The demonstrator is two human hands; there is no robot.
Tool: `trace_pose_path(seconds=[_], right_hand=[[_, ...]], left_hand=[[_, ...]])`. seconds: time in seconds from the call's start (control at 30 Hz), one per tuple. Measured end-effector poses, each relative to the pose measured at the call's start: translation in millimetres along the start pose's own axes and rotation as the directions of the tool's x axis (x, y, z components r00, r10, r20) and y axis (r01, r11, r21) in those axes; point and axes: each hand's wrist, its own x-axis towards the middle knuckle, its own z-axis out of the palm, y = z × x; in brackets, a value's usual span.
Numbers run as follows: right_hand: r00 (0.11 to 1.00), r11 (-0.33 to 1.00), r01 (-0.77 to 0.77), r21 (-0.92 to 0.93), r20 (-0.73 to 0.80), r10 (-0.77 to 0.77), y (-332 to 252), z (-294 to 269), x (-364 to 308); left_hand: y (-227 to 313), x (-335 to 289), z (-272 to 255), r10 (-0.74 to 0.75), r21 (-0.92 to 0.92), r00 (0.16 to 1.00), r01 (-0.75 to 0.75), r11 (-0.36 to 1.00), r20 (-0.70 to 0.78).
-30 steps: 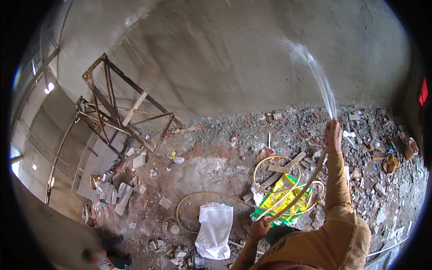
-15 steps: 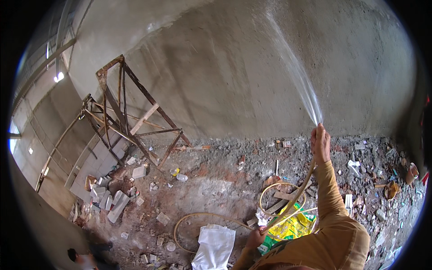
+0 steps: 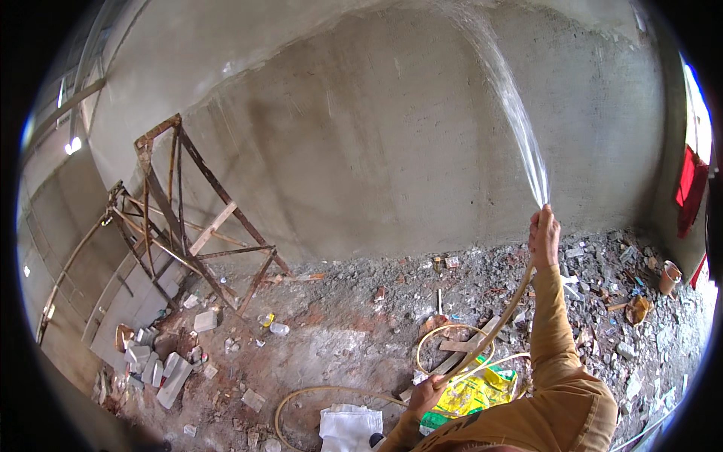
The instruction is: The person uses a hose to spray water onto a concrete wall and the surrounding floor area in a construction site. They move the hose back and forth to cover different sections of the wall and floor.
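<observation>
My right hand (image 3: 544, 238) is raised before the grey wall, shut round the end of a pale yellow hose (image 3: 518, 300). From just above my fingers a water jet (image 3: 518, 120) arcs upward and strikes high on the damp plaster wall (image 3: 376, 135). Lower down, close to my body, my left hand (image 3: 428, 393) grips the same hose, with its fingers partly hidden. Beyond that hand the hose lies in loops on the ground. Beneath it is a yellow and green plastic sack (image 3: 478, 388), and a white sack (image 3: 350, 423) lies to the left.
A rusty metal trestle frame (image 3: 181, 203) stands against the wall at the left. Concrete blocks (image 3: 175, 380) are heaped below it. Rubble (image 3: 361, 294) covers the ground along the wall. At the far right are a bucket (image 3: 669, 277) and red cloth (image 3: 689, 184) by a bright opening.
My view has shifted rightward and up, bringing the red cloth and bright opening in. The person at lower left is out of sight. Both hands still hold the hose, and water keeps flowing.
</observation>
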Motion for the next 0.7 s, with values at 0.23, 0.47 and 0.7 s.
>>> trace_pose_path(seconds=[0.23,0.47,0.7], right_hand=[[0.993,0.991,0.005,-0.131,0.118,0.01,15,67,-27],[0.956,0.987,0.074,-0.144,0.292,-0.03,35,180,-80],[0.936,0.954,0.169,-0.247,0.345,-0.077,64,296,-128]], left_hand=[[-45,-10,-13,-0.036,-0.113,0.999,0.039,0.993,0.033],[-74,-23,-88,-0.115,-0.123,0.99,0.124,0.985,0.08],[-124,-36,-173,-0.127,-0.162,0.992,0.125,0.979,0.002]])
